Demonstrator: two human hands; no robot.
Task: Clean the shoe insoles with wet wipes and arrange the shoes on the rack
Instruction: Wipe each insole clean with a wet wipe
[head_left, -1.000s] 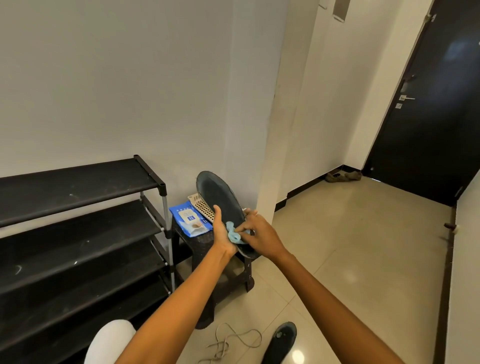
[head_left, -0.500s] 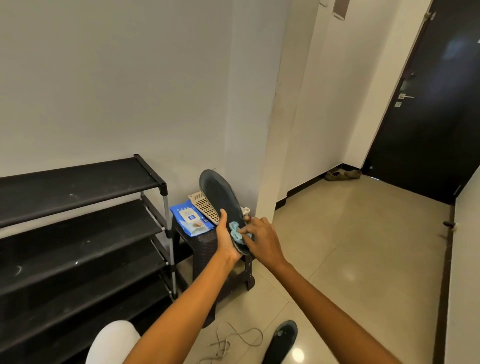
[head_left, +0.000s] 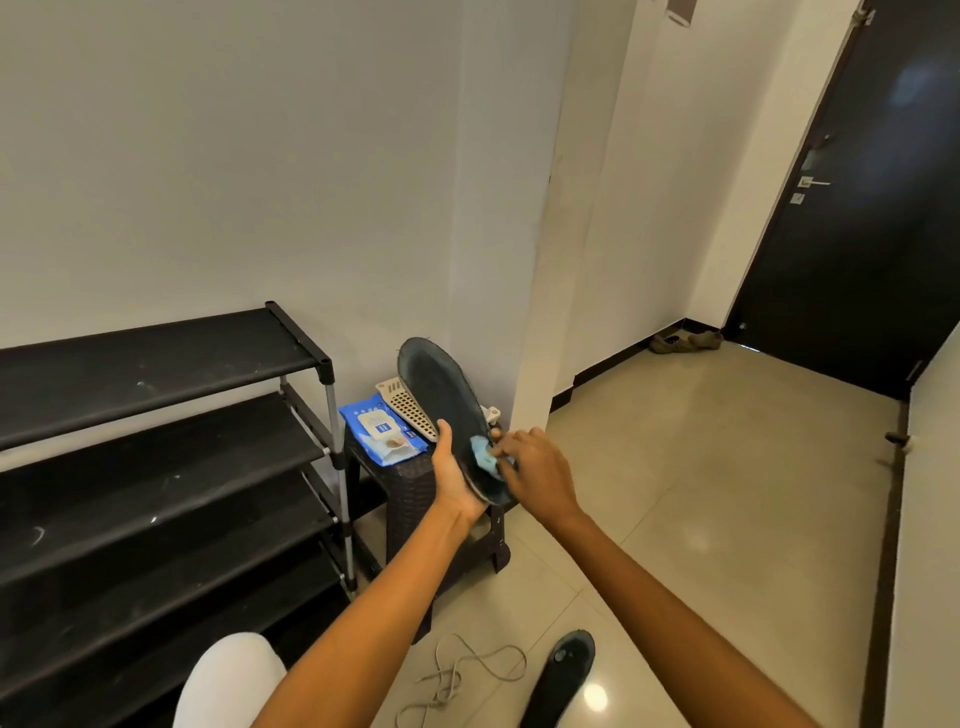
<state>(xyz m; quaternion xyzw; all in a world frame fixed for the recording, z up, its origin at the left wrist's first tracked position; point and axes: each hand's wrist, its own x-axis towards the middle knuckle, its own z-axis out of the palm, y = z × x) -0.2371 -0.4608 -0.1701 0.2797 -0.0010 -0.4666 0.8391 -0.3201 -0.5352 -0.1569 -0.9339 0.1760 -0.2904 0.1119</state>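
Observation:
My left hand (head_left: 451, 475) grips the heel end of a dark insole (head_left: 439, 395), holding it upright with the toe pointing up. My right hand (head_left: 535, 475) pinches a crumpled light blue wet wipe (head_left: 482, 456) against the lower part of the insole's face. A blue wet wipe pack (head_left: 382, 428) lies on a dark wicker stool (head_left: 410, 483) just behind the hands. A second dark insole (head_left: 563, 675) lies on the floor at the bottom. The black shoe rack (head_left: 156, 457) stands to the left, and no shoes show on its shelves.
A beige perforated plastic piece (head_left: 408, 408) rests on the stool beside the pack. Loose shoelaces (head_left: 462, 675) lie on the tiled floor. A pair of shoes (head_left: 685, 342) sits by the dark door (head_left: 872, 208) at the far right. My white-clad knee (head_left: 228, 680) shows at the bottom left.
The insole and both hands have risen slightly and shifted a little right. The right hand keeps rubbing the wipe over the insole's lower part.

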